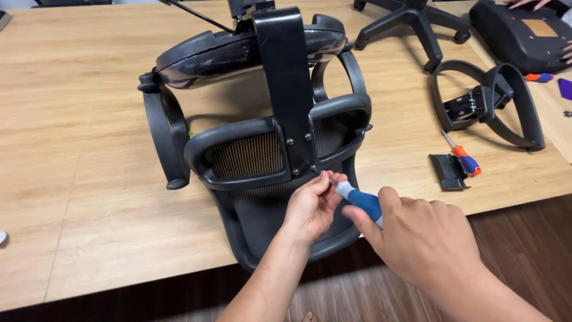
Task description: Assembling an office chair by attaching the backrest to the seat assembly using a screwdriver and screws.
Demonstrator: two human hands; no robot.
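Right hand [426,238] grips a blue-handled screwdriver [357,198]; left hand [313,204] fingertips pinch its tip (probably at a screw) against the black chair back [262,156].

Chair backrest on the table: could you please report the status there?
Left hand pinching screwdriver tip at the backrest bracket. Right hand gripping blue screwdriver. Nothing in the way.

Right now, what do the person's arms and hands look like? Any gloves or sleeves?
Both are bare. The left hand and right hand wear no gloves, rings or watch that show, and no sleeves cover the forearms up to the picture's edge.
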